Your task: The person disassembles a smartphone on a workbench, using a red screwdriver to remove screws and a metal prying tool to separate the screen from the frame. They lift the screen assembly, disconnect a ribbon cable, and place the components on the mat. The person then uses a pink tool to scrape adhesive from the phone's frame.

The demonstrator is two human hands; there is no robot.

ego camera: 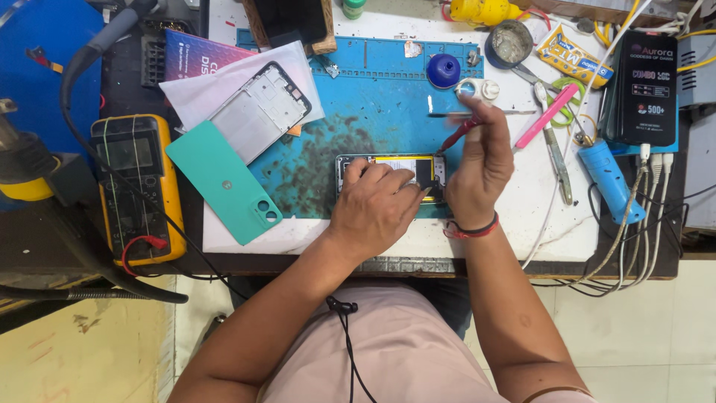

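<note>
Blue mat [373, 112] under opened phone [391, 175], near bench front edge | my left hand [373, 205] lies flat on phone, fingers spread, clasping nothing, pinning it against sliding | my right hand [481, 160] pinches red-handled tool [456, 136], tip angled down at phone's right end | green back cover [224, 183], bare frame [257, 112] well left, clear of work.
</note>
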